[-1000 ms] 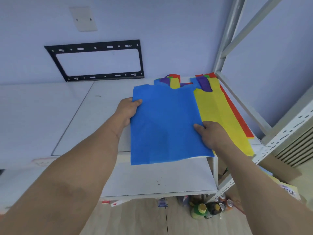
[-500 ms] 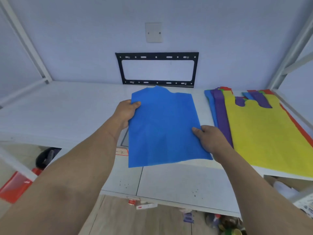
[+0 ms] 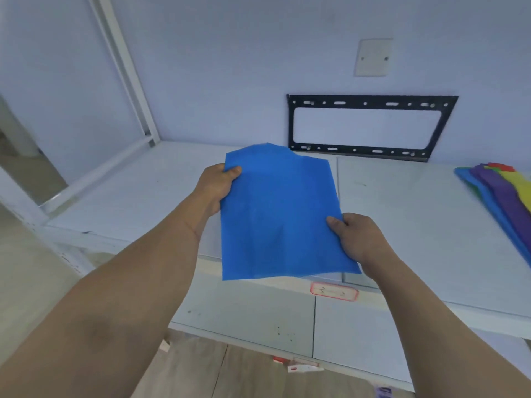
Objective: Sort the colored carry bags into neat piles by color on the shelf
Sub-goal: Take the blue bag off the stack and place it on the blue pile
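Observation:
A flat blue carry bag [image 3: 275, 214] hangs in front of me above the white shelf [image 3: 143, 193]. My left hand [image 3: 217, 186] pinches its upper left edge. My right hand [image 3: 355, 238] grips its lower right edge. The bag's near edge overhangs the shelf front. At the far right lies a mixed pile of carry bags [image 3: 500, 196], with blue, purple, yellow, green and red layers showing; most of it is cut off by the frame.
A black wall bracket [image 3: 370, 126] is fixed to the wall behind the shelf, under a white wall plate [image 3: 373, 57]. White shelf posts [image 3: 126, 76] rise at the left. A red-bordered label [image 3: 334, 291] sits on the shelf front, with a lower shelf board [image 3: 258, 314] beneath.
Both hands have carried the blue bag leftward off the mixed pile. The view has swung left, so the pile now sits at the far right edge.

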